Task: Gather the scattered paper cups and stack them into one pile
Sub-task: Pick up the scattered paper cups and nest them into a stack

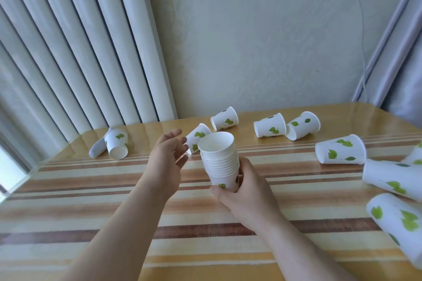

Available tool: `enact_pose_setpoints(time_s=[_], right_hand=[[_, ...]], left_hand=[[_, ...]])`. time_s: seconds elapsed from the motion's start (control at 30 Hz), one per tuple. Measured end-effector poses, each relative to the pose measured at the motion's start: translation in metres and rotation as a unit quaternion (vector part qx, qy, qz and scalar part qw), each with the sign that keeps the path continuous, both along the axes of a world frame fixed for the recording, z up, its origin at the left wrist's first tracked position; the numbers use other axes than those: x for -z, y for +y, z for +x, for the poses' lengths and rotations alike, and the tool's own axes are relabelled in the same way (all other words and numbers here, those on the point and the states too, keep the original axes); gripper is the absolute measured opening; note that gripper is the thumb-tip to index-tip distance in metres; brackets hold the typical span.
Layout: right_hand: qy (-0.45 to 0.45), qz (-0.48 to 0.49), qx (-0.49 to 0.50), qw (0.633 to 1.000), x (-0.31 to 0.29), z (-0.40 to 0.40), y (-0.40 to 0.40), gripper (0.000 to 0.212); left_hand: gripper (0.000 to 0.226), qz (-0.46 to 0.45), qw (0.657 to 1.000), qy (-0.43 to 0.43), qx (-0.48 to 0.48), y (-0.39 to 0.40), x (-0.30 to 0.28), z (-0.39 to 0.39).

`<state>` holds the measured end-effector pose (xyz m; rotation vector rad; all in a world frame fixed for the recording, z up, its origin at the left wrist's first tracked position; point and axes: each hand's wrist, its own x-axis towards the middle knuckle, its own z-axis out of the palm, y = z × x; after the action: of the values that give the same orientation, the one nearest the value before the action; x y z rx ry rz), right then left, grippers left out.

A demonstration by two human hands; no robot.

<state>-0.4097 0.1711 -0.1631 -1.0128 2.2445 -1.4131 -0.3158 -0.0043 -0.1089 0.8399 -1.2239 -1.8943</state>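
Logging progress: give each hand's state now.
Left hand: open, empty.
Right hand: closed around the stack of cups.

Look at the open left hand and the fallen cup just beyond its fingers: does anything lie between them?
Nothing visible does. The left hand is open, its fingers right beside the fallen cup. The stack, held in the right hand, stands to the side, not between them.

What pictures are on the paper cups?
Green leaves on white, clearest in the head view on the cup lying at the right.
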Motion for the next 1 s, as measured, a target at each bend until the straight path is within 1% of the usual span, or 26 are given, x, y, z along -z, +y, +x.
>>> enact_pose_setpoints(time_s=[0.03, 0.07, 0.1, 0.17, 0.2, 0.23, 0.27, 0.3, 0.33, 0.37, 0.43, 0.47, 0.5, 0.53, 0.57, 0.6, 0.63, 0.67, 0.7, 0.77, 0.8, 0.83, 0.93, 1.0], right_hand=[[0.0, 0.0, -0.003, 1.0, 0.0, -0.001, 0.0, 0.057], [-0.001, 0.0, -0.006, 1.0, 0.0, -0.001, 0.0, 0.057], [-0.001, 0.0, -0.006, 1.0, 0.0, -0.001, 0.0, 0.057], [0.001, -0.002, -0.004, 1.0, 0.001, -0.001, 0.001, 0.057], [0.001, -0.003, -0.004, 1.0, 0.001, -0.001, 0.001, 0.058], [0.002, -0.003, -0.006, 1.0, 0.001, -0.001, 0.0, 0.059], [0.003, -0.003, -0.007, 1.0, 0.001, -0.001, 0.0, 0.059], [0.005, -0.003, -0.008, 1.0, 0.002, -0.002, 0.0, 0.059], [0.008, -0.004, -0.007, 1.0, 0.003, -0.002, -0.001, 0.06], [0.009, -0.005, -0.005, 1.0, 0.003, -0.002, -0.001, 0.06], [0.01, -0.007, -0.003, 1.0, 0.004, -0.003, -0.001, 0.06], [0.011, -0.008, -0.003, 1.0, 0.004, -0.003, -0.001, 0.06], [0.012, -0.006, -0.005, 1.0, 0.004, -0.003, -0.001, 0.059], [0.012, -0.005, -0.005, 1.0, 0.003, -0.003, -0.001, 0.058], [0.011, -0.004, -0.005, 1.0, 0.003, -0.003, -0.001, 0.057], [0.009, -0.004, -0.004, 1.0, 0.002, -0.003, -0.001, 0.055], [0.008, -0.005, -0.003, 1.0, 0.002, -0.003, -0.001, 0.055], [0.007, -0.006, -0.002, 1.0, 0.002, -0.002, -0.001, 0.056], [0.008, -0.007, -0.002, 1.0, 0.002, -0.002, -0.001, 0.056], [0.01, -0.007, -0.003, 1.0, 0.002, -0.001, -0.002, 0.056], [0.01, -0.006, -0.004, 1.0, 0.002, -0.001, -0.002, 0.056], [0.011, -0.006, -0.004, 1.0, 0.002, -0.001, -0.002, 0.055], [0.017, -0.005, 0.0, 1.0, 0.003, -0.001, -0.001, 0.054], [0.017, -0.003, 0.0, 1.0, 0.003, -0.001, -0.001, 0.054]], left_hand=[[0.036, -0.035, 0.994, -0.09, -0.044, -0.009, 0.0, -0.005], [0.034, -0.068, 0.983, -0.157, -0.065, -0.017, 0.001, -0.011], [0.037, -0.103, 0.972, -0.203, -0.065, -0.025, 0.003, -0.017], [0.055, -0.185, 0.943, -0.274, -0.034, -0.037, 0.012, -0.028], [0.067, -0.234, 0.918, -0.319, -0.018, -0.042, 0.016, -0.033], [0.078, -0.284, 0.885, -0.37, 0.003, -0.045, 0.02, -0.04], [0.085, -0.327, 0.848, -0.417, 0.024, -0.047, 0.024, -0.047], [0.085, -0.359, 0.811, -0.46, 0.04, -0.048, 0.028, -0.054], [0.08, -0.378, 0.782, -0.494, 0.049, -0.049, 0.032, -0.061], [0.071, -0.388, 0.76, -0.518, 0.046, -0.049, 0.033, -0.066], [0.05, -0.413, 0.728, -0.547, 0.016, -0.05, 0.037, -0.071], [0.045, -0.422, 0.725, -0.545, -0.001, -0.048, 0.037, -0.069], [0.044, -0.417, 0.736, -0.533, -0.003, -0.047, 0.039, -0.065], [0.045, -0.395, 0.772, -0.498, -0.005, -0.044, 0.039, -0.059], [0.043, -0.348, 0.828, -0.439, -0.007, -0.039, 0.039, -0.053], [0.041, -0.282, 0.888, -0.363, -0.014, -0.034, 0.039, -0.046], [0.044, -0.214, 0.935, -0.281, -0.035, -0.03, 0.038, -0.041], [0.049, -0.149, 0.965, -0.207, -0.055, -0.026, 0.036, -0.035], [0.052, -0.094, 0.984, -0.139, -0.066, -0.023, 0.034, -0.029], [0.054, -0.02, 0.999, -0.017, -0.04, -0.016, 0.024, -0.017], [0.053, -0.006, 0.999, 0.035, -0.008, -0.011, 0.016, -0.012], [0.051, -0.009, 0.998, 0.066, 0.022, -0.005, 0.007, -0.006], [0.04, -0.07, 0.988, 0.101, 0.094, 0.014, -0.02, 0.003], [0.029, -0.127, 0.981, 0.087, 0.12, 0.023, -0.026, 0.002]])
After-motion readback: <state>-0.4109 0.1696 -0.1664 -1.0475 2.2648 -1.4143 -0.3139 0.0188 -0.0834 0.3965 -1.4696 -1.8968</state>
